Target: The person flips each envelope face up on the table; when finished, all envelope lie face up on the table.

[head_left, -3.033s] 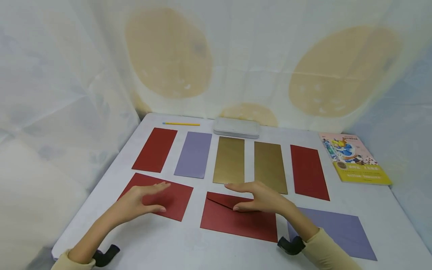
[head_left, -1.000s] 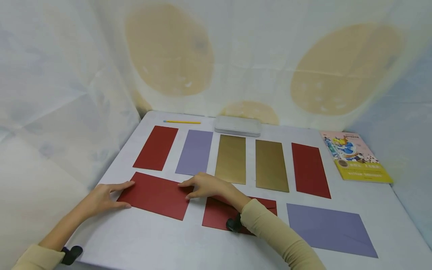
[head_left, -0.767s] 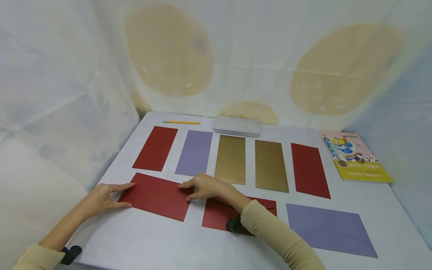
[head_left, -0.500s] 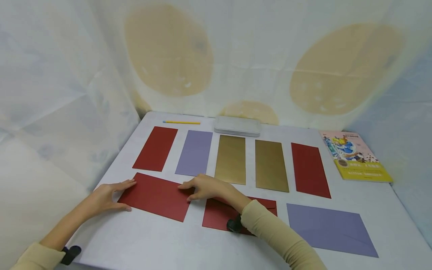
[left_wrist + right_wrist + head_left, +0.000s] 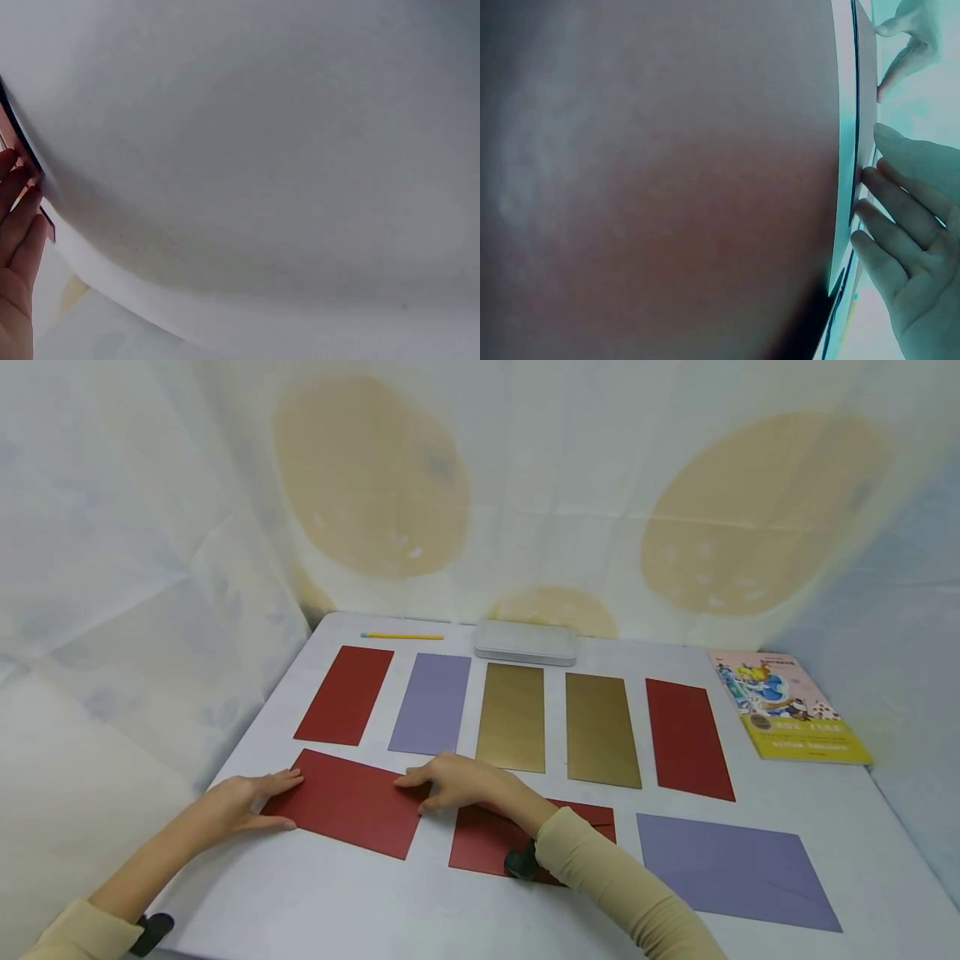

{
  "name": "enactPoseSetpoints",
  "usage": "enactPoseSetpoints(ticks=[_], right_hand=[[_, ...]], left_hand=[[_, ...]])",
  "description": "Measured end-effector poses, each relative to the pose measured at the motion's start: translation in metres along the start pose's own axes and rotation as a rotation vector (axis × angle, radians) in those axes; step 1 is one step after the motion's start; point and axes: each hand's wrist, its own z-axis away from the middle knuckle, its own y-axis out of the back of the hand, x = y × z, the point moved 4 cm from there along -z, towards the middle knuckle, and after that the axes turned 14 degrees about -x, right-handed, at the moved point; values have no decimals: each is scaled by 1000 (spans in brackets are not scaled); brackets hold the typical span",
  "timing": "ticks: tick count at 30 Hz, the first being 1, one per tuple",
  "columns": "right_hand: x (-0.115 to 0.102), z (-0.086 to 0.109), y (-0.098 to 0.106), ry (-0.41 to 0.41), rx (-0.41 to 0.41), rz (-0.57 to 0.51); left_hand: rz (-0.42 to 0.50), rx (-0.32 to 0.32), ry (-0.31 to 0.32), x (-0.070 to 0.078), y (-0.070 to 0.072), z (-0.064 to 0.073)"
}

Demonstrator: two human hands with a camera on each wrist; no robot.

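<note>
Both hands are at a red envelope (image 5: 348,802) lying flat, plain side up, at the front left of the table. My left hand (image 5: 232,810) rests at its left end, fingertips on the upper corner and thumb at the lower edge. At the right end is my right hand (image 5: 461,779), its fingertips on the envelope and its thumb at the short edge. In the right wrist view the fingers (image 5: 900,240) of that hand look extended and spread. Under the right forearm lies a second red envelope (image 5: 480,843), flap side up and partly hidden.
Behind is a row of a red envelope (image 5: 347,695), a lilac one (image 5: 430,703), two gold ones (image 5: 512,717) (image 5: 602,731) and another red one (image 5: 688,739). A lilac envelope (image 5: 738,868) lies front right. Farther back are a pencil (image 5: 402,636), a grey case (image 5: 525,642) and a book (image 5: 787,706).
Since three seconds ago both hands have moved left and come down, from hovering over the two red envelopes to the ends of the left one. Over the last second they barely move.
</note>
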Motion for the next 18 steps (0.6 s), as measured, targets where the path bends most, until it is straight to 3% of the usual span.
enactPoseSetpoints(ticks=[11,18], right_hand=[[0,0,0,7,1,10],[1,3,2,48,18,-17]], left_hand=[[-6,117,-44,2,1,10],[47,202,16,5,20,17]])
